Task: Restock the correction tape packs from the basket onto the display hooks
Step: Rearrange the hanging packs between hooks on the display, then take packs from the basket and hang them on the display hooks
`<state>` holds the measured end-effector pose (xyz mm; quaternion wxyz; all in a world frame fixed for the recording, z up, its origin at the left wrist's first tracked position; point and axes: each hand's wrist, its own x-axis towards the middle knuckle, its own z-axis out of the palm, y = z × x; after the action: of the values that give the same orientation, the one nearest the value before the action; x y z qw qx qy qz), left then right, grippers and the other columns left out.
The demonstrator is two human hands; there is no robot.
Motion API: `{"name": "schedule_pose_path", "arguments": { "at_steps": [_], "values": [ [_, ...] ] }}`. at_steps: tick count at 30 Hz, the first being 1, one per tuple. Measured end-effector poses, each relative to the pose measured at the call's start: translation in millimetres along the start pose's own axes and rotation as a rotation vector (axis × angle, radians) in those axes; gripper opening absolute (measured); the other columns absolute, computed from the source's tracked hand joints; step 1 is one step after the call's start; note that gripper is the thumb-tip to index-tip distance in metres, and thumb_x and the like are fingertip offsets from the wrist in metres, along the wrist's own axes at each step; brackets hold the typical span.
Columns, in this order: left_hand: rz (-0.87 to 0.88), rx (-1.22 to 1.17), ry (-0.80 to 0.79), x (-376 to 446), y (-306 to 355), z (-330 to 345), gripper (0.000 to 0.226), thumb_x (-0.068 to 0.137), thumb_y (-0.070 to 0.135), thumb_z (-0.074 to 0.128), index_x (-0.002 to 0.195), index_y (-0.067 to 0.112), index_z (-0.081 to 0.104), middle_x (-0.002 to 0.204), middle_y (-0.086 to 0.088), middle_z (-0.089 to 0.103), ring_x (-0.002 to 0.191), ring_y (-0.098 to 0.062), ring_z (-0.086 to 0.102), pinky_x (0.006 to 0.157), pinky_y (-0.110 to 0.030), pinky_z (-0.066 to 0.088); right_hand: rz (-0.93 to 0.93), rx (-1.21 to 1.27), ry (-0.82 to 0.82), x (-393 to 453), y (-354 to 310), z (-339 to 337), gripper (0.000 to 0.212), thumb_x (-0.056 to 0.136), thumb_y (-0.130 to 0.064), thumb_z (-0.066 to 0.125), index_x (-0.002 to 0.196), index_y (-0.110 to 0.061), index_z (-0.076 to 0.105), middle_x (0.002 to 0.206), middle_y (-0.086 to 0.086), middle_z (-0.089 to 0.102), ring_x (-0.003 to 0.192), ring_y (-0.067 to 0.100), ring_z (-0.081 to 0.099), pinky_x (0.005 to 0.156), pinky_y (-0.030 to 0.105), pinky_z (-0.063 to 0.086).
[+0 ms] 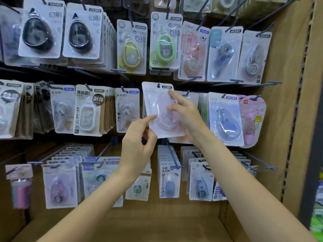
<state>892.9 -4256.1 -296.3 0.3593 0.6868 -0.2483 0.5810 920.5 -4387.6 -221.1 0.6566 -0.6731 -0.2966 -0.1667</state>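
Observation:
A pale pink correction tape pack (158, 109) is held upright in front of the middle row of display hooks, its hang hole at the top. My right hand (185, 112) grips its right side, fingers lying over the front. My left hand (138, 142) is below and left of it; the index fingertip touches the pack's lower left edge and the other fingers are curled. A grey hook (187, 93) pokes out just right of the pack's top. The basket is out of view.
Rows of hanging correction tape packs fill the board: black ones (37, 30) top left, a green one (163, 44) above, a blue one (225, 119) to the right. Long bare hooks (262, 161) stick out lower right. A cardboard side wall (288, 102) closes the right.

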Motion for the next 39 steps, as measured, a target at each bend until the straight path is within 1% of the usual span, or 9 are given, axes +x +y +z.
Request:
{"name": "schedule_pose_path", "arguments": {
  "at_steps": [5,10,13,15,18,22,30,34,39],
  "values": [
    [-0.086,-0.025,-0.055,4.2,-4.7,-0.4,0.030,0.091,0.014,0.046,0.118,0.012,0.059,0.083,0.006,0.054,0.073,-0.006,0.049,0.067,-0.010,0.040,0.087,-0.139,-0.023,4.8,3.0,1.5,0.052,0.094,-0.015,0.048,0.143,-0.026,0.037,0.150,0.001,0.033,0.136,0.020,0.032,0.112,0.036,0.029],
    [-0.337,0.132,-0.229,-9.8,-37.0,0.0,0.038,0.089,0.007,0.051,0.125,0.018,0.057,0.106,-0.001,0.058,0.098,-0.011,0.050,0.085,-0.021,0.041,-0.065,-1.044,0.092,17.5,15.4,25.1,0.063,0.099,-0.024,0.041,0.151,-0.021,0.006,0.155,0.016,0.008,0.141,0.038,0.015,0.111,0.049,0.022],
    [-0.360,0.252,-0.205,-22.2,-49.9,-15.2,0.035,0.089,0.008,0.051,0.122,0.015,0.059,0.111,0.000,0.056,0.103,-0.011,0.046,0.088,-0.022,0.039,-0.050,-1.252,0.120,18.0,19.7,42.0,0.068,0.098,-0.018,0.041,0.151,-0.012,-0.002,0.154,0.024,0.003,0.129,0.041,0.037,0.098,0.043,0.037],
    [-0.278,0.324,-0.229,-29.3,-55.1,-31.8,0.033,0.089,0.006,0.051,0.121,0.013,0.059,0.109,0.000,0.054,0.101,-0.008,0.041,0.086,-0.020,0.036,-0.027,-1.320,0.144,12.3,14.9,49.6,0.069,0.095,-0.018,0.046,0.150,-0.007,0.005,0.154,0.023,0.006,0.122,0.037,0.044,0.090,0.038,0.040],
    [-0.091,0.407,-0.295,-36.0,-53.0,-50.8,0.030,0.086,0.005,0.047,0.112,0.008,0.062,0.102,-0.005,0.056,0.097,-0.010,0.039,0.082,-0.021,0.036,-0.213,-1.371,0.278,-7.8,9.2,56.1,0.041,0.087,-0.012,0.054,0.126,-0.006,0.044,0.150,0.019,0.017,0.127,0.036,0.034,0.094,0.040,0.037],
    [0.044,0.471,-0.299,-48.2,-40.7,-71.7,0.035,0.082,0.017,0.038,0.104,0.006,0.064,0.096,-0.008,0.058,0.089,-0.014,0.040,0.074,-0.030,0.039,-0.472,-1.181,0.324,-42.3,18.4,73.5,0.024,0.084,-0.012,0.054,0.108,-0.008,0.053,0.133,0.018,0.036,0.118,0.032,0.039,0.087,0.036,0.038],
    [-0.555,0.737,-0.178,-195.0,-45.9,-258.5,0.034,0.077,0.013,0.046,0.107,0.010,0.062,0.104,-0.009,0.058,0.092,-0.027,0.055,0.074,-0.032,0.035,-0.420,-0.538,-0.242,-139.3,79.2,252.7,0.030,0.077,-0.008,0.048,0.105,-0.002,0.057,0.117,0.021,0.039,0.110,0.033,0.044,0.099,0.030,0.034],
    [-1.202,0.851,-0.113,-356.3,-50.7,-397.2,0.034,0.082,0.006,0.053,0.116,0.004,0.056,0.115,-0.016,0.055,0.105,-0.034,0.054,0.089,-0.042,0.042,-0.322,-0.563,-0.784,-226.7,141.6,383.9,0.036,0.081,-0.004,0.056,0.117,-0.003,0.055,0.121,0.018,0.036,0.114,0.034,0.041,0.100,0.029,0.029],
    [-1.807,0.908,0.099,-528.7,-15.4,-520.1,0.029,0.083,0.015,0.051,0.109,0.003,0.056,0.108,-0.016,0.062,0.102,-0.033,0.059,0.080,-0.034,0.041,-0.120,-0.711,-1.510,-335.2,251.5,509.1,0.049,0.087,-0.013,0.057,0.133,-0.008,0.043,0.129,0.018,0.035,0.121,0.033,0.041,0.099,0.027,0.030]
  ]
}}
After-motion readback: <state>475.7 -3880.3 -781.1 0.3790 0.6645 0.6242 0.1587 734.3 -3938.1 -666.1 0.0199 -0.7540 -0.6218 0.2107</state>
